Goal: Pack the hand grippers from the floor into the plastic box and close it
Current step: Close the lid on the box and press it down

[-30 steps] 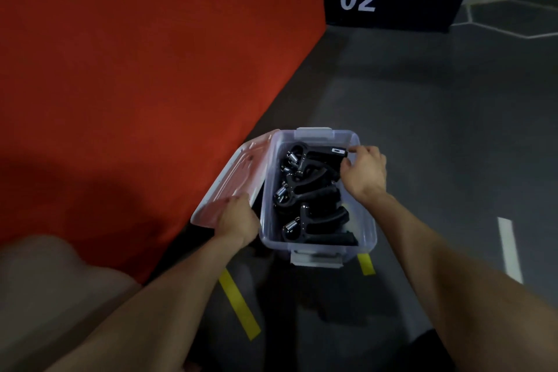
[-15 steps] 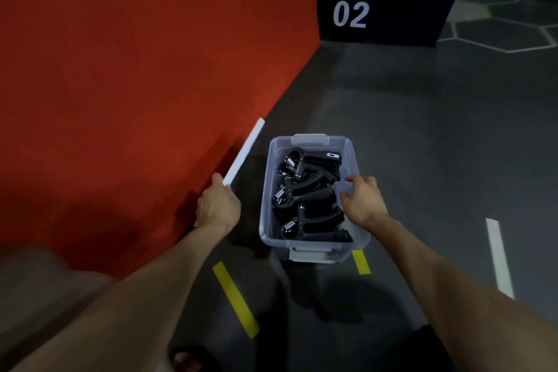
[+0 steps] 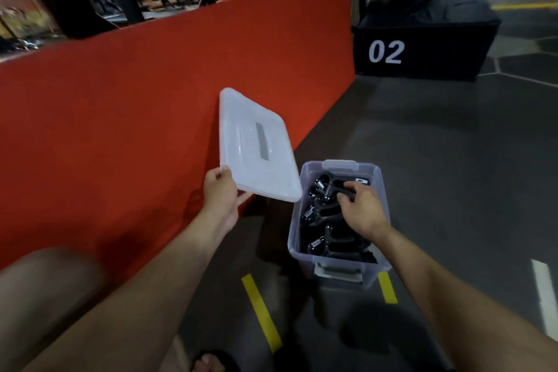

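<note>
A clear plastic box stands uncovered on the grey floor, holding several black hand grippers with metal springs. My left hand grips the near corner of the translucent white lid, held in the air to the left of the box and tilted toward me. My right hand reaches down into the box, fingers curled around the handle of one black hand gripper near the far end. It covers part of the contents.
A long red wall runs along the left, close behind the lid. A black box marked 02 sits at the back right. Yellow tape strips mark the floor near the plastic box. My knee and foot are at the bottom left.
My left hand lifted the lid from beside the box up into the air and turned its face toward me. My right hand moved from the box's right rim into the box onto a hand gripper.
</note>
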